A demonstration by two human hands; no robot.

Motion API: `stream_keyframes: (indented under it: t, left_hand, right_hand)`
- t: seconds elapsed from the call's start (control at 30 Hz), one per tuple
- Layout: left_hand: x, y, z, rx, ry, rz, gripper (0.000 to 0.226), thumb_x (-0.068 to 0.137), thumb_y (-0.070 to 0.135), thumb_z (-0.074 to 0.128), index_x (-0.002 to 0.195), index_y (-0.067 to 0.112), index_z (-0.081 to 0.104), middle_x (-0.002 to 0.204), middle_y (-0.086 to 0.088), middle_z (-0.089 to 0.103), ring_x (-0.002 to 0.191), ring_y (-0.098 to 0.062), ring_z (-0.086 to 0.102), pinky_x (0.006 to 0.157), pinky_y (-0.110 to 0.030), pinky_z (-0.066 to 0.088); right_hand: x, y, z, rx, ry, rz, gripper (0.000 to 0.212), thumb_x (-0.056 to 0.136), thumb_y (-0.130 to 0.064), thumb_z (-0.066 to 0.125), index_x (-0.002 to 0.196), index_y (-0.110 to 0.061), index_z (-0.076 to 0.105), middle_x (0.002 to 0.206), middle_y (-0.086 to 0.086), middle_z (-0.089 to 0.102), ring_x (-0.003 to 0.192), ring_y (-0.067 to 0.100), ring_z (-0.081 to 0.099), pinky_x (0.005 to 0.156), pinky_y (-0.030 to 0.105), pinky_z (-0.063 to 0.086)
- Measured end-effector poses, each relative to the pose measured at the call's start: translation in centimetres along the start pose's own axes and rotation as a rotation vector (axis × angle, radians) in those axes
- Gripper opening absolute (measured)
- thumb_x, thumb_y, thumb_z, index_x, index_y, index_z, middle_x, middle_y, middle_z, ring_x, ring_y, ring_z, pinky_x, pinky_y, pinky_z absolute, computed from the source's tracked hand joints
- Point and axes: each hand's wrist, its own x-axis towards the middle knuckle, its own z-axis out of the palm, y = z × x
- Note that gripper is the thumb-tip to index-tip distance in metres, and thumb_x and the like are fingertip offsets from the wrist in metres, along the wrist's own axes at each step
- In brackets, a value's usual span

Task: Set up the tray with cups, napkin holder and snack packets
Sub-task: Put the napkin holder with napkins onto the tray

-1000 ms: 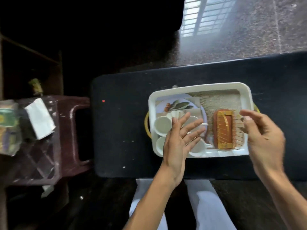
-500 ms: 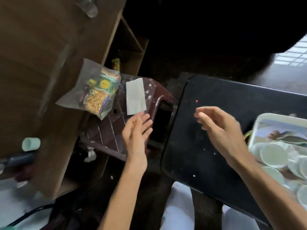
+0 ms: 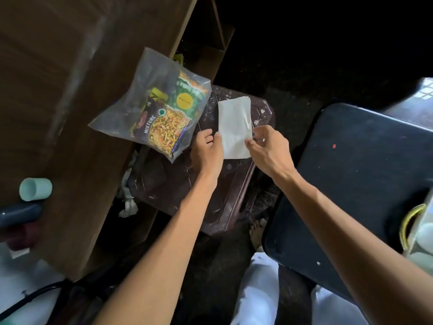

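Nearest the camera, the person's legs in white trousers (image 3: 255, 289) show below the maroon plastic stool (image 3: 187, 188). 1 bare foot (image 3: 257, 231) rests on the dark floor just off the stool's near right corner. 2 bare forearms reach toward the stool's top.

The left hand (image 3: 206, 152) is over the stool's middle with its fingers curled. Its thumb and forefinger touch the left edge of a white napkin (image 3: 235, 127), but whether it grips the paper cannot be told. The right hand (image 3: 269, 150) is at the stool's right side, fingers curled, pinching the napkin's right edge. The napkin lies flat on the far right part of the stool's top, between the 2 hands.

On the stool's far left part, overhanging its edge, lies a clear plastic bag of snack packets (image 3: 164, 116), 1 of them marked "MIXTURE". It is just beside the napkin.

Right of the stool stands a black table (image 3: 363, 179). At its right end, well apart from the stool, the white tray (image 3: 421, 216) with a yellow handle holds blurred white cups (image 3: 425, 238), cut by the frame edge. Left of the stool rises a brown wooden cabinet (image 3: 70, 102), with a pale blue cup (image 3: 35, 189) on its side against it. Beyond the stool are dark open shelves.
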Motion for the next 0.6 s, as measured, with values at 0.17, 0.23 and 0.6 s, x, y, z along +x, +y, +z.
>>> stream_keyframes:
  t: [0.17, 0.23, 0.6]
  left_hand:
    - [1.2, 0.0, 0.2, -0.019, -0.037, -0.028, 0.036, 0.098, 0.026, 0.061, 0.132, 0.014, 0.062, 0.124, -0.007, 0.071, 0.105, -0.020, 0.066, 0.084, -0.029, 0.050]
    - [1.4, 0.0, 0.4, -0.042, -0.077, -0.043, 0.038, 0.097, 0.026, 0.064, 0.133, 0.015, 0.060, 0.118, -0.006, 0.071, 0.105, -0.021, 0.067, 0.083, -0.032, 0.054]
    - [2.7, -0.1, -0.1, -0.005, -0.284, -0.064, 0.010, 0.099, 0.021, 0.061, 0.095, 0.013, 0.066, 0.091, -0.004, 0.069, 0.081, -0.018, 0.061, 0.062, -0.028, 0.047]
  right_hand:
    - [1.2, 0.8, 1.6, -0.012, -0.024, 0.014, 0.032, 0.094, -0.021, 0.060, 0.123, -0.006, 0.063, 0.119, 0.006, 0.067, 0.108, 0.022, 0.063, 0.092, 0.031, 0.053]
    - [1.4, 1.0, 1.8, 0.019, 0.002, 0.014, 0.033, 0.094, -0.019, 0.061, 0.124, -0.006, 0.061, 0.115, 0.001, 0.067, 0.102, 0.018, 0.064, 0.077, 0.016, 0.051]
    - [1.2, 2.2, 1.7, 0.206, 0.011, 0.082, 0.022, 0.093, -0.021, 0.067, 0.115, -0.018, 0.063, 0.103, -0.009, 0.066, 0.096, 0.010, 0.065, 0.071, 0.013, 0.048]
